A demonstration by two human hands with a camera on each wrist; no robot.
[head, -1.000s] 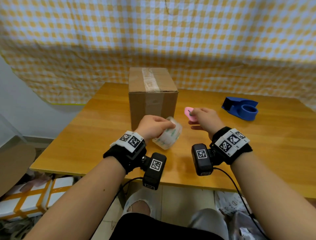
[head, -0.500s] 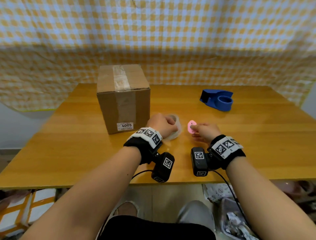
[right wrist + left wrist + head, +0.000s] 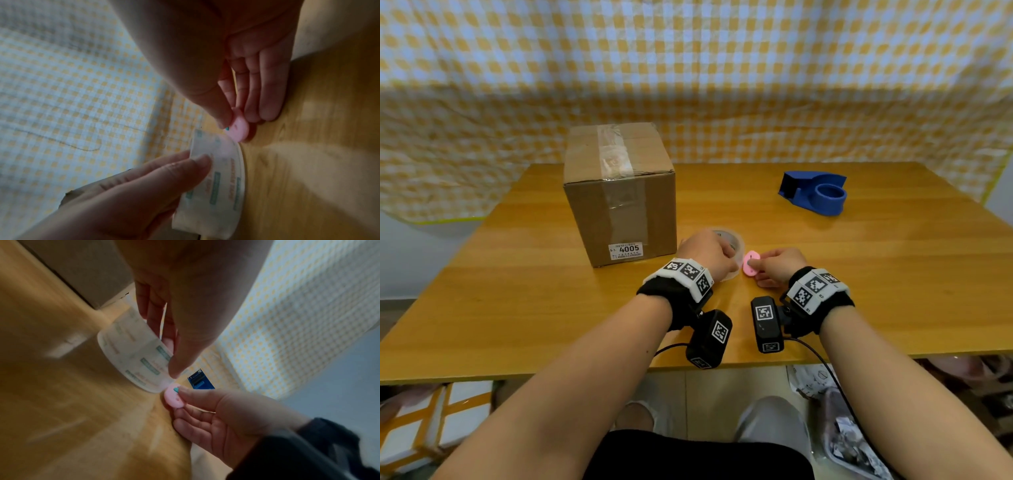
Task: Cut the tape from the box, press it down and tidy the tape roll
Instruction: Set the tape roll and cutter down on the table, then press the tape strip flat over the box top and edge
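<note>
The brown cardboard box (image 3: 619,195) stands on the table with clear tape (image 3: 614,154) running over its top and down its front. Just right of it, my left hand (image 3: 726,255) grips the clear printed tape roll (image 3: 133,360), thumb outside and fingers inside the ring. The roll (image 3: 734,241) sits low on the wood, mostly hidden behind that hand in the head view. My right hand (image 3: 758,265) pinches a small pink cutter (image 3: 751,267) between thumb and finger. The cutter (image 3: 238,129) touches the roll's (image 3: 216,186) outer edge. I see no tape strand between roll and box.
A blue tape dispenser (image 3: 815,193) sits at the back right of the wooden table (image 3: 893,274). A yellow checked cloth (image 3: 722,85) hangs behind. White and orange boxes (image 3: 431,421) and a bin with scraps (image 3: 849,442) lie on the floor below the front edge.
Both hands have come down and together. The roll, held tilted in front of the box before, now sits at the table right of the box, with the pink cutter against it.
</note>
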